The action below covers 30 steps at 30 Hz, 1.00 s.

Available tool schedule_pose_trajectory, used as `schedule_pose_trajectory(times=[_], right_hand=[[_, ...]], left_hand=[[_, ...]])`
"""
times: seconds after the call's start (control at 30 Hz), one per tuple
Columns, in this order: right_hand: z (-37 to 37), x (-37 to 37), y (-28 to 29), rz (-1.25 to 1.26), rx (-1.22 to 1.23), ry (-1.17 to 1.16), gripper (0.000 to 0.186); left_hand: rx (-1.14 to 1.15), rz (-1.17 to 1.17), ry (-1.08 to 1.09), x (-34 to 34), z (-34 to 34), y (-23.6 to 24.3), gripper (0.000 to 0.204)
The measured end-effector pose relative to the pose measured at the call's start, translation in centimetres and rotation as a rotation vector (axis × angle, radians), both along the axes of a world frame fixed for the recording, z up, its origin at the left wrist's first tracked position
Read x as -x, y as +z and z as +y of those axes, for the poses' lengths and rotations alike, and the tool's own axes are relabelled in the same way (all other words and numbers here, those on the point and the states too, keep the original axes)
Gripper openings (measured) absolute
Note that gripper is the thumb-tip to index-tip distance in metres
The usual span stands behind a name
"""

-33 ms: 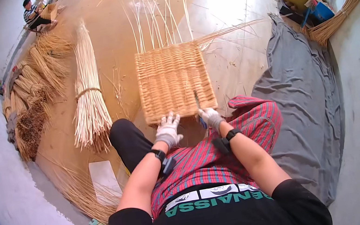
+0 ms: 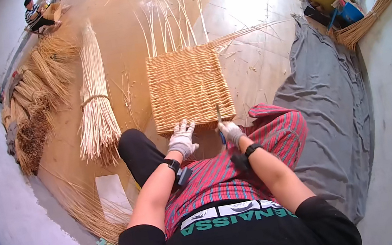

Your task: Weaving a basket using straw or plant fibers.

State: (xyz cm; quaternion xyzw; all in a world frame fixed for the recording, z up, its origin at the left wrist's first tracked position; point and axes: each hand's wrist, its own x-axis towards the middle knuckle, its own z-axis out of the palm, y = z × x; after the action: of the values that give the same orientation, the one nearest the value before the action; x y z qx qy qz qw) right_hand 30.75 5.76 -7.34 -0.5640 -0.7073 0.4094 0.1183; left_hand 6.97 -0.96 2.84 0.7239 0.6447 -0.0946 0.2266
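Woven wicker panel (image 2: 189, 86) at centre frame looked mostly done w/ loose stakes (image 2: 170, 20) left uncut at top; left hand (image 2: 182, 139) lay open on its near edge, right hand (image 2: 230, 131) gripped a blue-handled tool (image 2: 220, 124).

A basket-weaving workshop: tied bundles of willow rods (image 2: 96, 112) lie on the bare floor (image 2: 251, 16) left of a half-woven wicker panel (image 2: 188, 87); beyond it, another person (image 2: 38, 14) sits working.

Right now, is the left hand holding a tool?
No, the left hand rests flat on the woven panel; the right hand holds the tool.
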Motion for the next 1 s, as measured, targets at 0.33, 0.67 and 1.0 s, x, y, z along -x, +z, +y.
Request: schedule_pose_trajectory(times=[0.33,0.67,1.0], right_hand=[[-0.6,1.8,2.4,0.521,0.380,-0.207,0.035],[1.1,1.5,6.0,0.568,0.427,-0.183,0.033],[17.9,4.6,14.3,0.404,0.046,-0.064,0.049]], left_hand=[[0.014,0.064,0.027,-0.1,2.4,0.2,0.071],[0.116,0.102,-0.134,-1.5,-1.0,-0.7,0.038],[0.332,0.039,-0.194,0.2,-3.4,-1.0,0.073]])
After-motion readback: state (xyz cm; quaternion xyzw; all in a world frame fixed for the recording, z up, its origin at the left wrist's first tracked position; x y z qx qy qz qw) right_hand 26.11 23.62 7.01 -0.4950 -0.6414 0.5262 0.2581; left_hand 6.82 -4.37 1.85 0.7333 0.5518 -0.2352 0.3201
